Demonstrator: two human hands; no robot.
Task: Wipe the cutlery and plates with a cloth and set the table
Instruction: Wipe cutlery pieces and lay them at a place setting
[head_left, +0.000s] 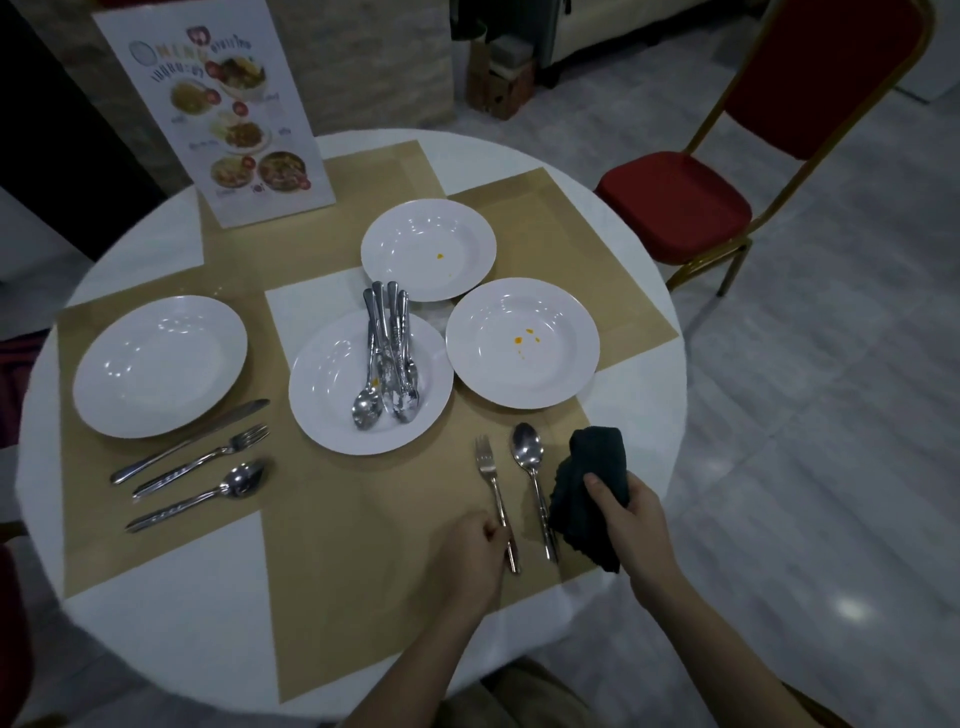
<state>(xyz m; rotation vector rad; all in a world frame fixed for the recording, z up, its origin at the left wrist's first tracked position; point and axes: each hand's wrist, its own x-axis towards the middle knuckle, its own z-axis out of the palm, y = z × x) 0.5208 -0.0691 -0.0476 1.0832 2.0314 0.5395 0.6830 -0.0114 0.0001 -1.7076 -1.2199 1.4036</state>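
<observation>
My left hand (475, 548) pinches the handle of a fork (491, 480) that lies on the near tan placemat (363, 545). Beside the fork on its right lies a spoon (529, 457). My right hand (626, 512) grips a dark cloth (592, 478) just right of the spoon's handle. A centre plate (332, 374) holds several pieces of cutlery (387, 358). Two plates carry orange specks, one at the back (428, 249) and one at the right (522, 343). At the left a clean plate (158, 364) sits with a knife (192, 441), fork (202, 460) and spoon (208, 493) below it.
The round white table (644, 405) carries several tan placemats. A standing menu card (218, 104) is at the back left. A red chair (691, 202) stands to the right of the table, on a pale tiled floor.
</observation>
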